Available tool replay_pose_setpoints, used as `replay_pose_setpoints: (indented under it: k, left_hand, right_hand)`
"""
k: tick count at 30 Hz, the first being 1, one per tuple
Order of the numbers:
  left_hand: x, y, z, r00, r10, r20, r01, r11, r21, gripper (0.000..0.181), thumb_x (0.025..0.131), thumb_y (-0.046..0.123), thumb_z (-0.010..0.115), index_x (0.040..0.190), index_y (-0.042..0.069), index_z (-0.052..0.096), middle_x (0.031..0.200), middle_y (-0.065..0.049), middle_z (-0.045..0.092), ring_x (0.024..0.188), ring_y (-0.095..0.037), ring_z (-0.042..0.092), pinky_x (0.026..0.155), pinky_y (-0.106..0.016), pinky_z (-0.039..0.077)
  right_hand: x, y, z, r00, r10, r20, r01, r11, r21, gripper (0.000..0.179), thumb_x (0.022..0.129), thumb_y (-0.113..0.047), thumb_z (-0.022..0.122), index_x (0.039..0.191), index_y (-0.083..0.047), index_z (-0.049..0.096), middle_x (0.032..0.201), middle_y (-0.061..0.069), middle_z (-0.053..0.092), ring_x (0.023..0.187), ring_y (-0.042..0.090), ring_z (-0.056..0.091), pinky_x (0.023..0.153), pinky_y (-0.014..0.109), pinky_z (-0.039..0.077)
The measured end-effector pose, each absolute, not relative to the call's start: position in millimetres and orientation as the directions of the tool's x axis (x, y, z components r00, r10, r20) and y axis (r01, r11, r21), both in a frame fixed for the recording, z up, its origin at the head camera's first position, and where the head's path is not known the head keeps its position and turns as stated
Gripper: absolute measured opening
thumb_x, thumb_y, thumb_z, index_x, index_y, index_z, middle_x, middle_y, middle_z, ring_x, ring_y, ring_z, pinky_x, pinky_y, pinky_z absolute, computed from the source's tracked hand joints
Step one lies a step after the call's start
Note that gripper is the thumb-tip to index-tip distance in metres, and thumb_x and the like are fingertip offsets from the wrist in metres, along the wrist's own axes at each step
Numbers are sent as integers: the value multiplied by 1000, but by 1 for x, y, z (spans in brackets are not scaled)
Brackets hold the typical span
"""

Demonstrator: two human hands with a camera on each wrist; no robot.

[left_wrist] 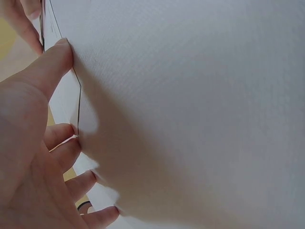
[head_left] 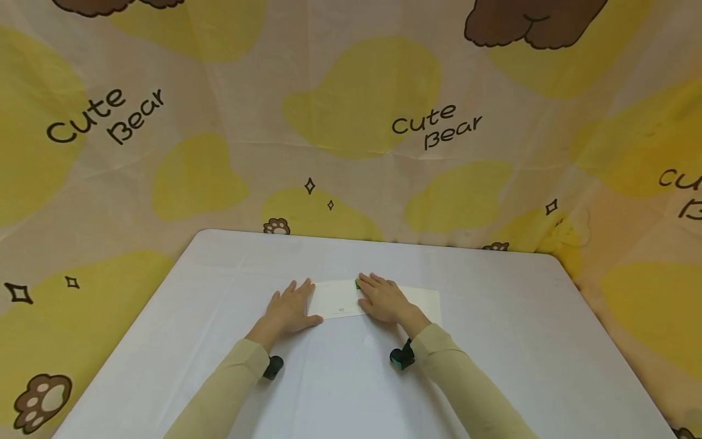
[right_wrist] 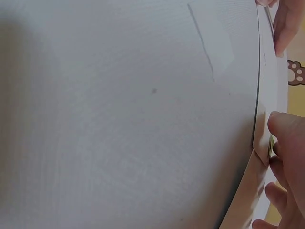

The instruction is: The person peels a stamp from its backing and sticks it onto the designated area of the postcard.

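A long cream-white paper [head_left: 333, 299] with a small printed mark near its front edge lies across the table, under both hands. At its left end my left hand [head_left: 287, 310] rests with fingers spread, the thumb on the paper's front corner. My right hand [head_left: 382, 300] lies over the paper's middle with fingers extended toward the far edge. A small green thing [head_left: 358, 284] peeks out beside the right fingertips, mostly hidden by them. In the right wrist view the paper's front edge [right_wrist: 259, 138] bends at a crease or overlap near the right thumb.
The white table [head_left: 340, 390] spreads around the paper on every side. Behind it hangs a yellow and beige cloth [head_left: 351, 122] with bear prints and lettering. Dark wrist cameras [head_left: 403, 356] sit at both sleeves.
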State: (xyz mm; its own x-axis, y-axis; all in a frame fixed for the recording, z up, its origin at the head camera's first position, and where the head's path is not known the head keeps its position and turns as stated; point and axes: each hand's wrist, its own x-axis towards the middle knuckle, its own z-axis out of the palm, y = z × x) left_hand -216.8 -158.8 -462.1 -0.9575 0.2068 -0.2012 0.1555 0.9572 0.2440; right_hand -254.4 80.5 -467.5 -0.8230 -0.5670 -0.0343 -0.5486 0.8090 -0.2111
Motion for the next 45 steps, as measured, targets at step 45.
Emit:
replay_pose_setpoints:
  k: [45]
  left_hand:
    - [-219, -157, -461, -955, 198, -222, 142, 959, 246, 87, 78, 50, 66, 145, 10, 28, 152, -8, 22, 139, -36, 17, 107, -60, 17]
  right_hand:
    - [-242, 89, -461, -807, -586, -71, -578, 809, -108, 49, 96, -36, 43, 139, -13, 41, 147, 4, 35, 136, 29, 29, 106, 57, 24]
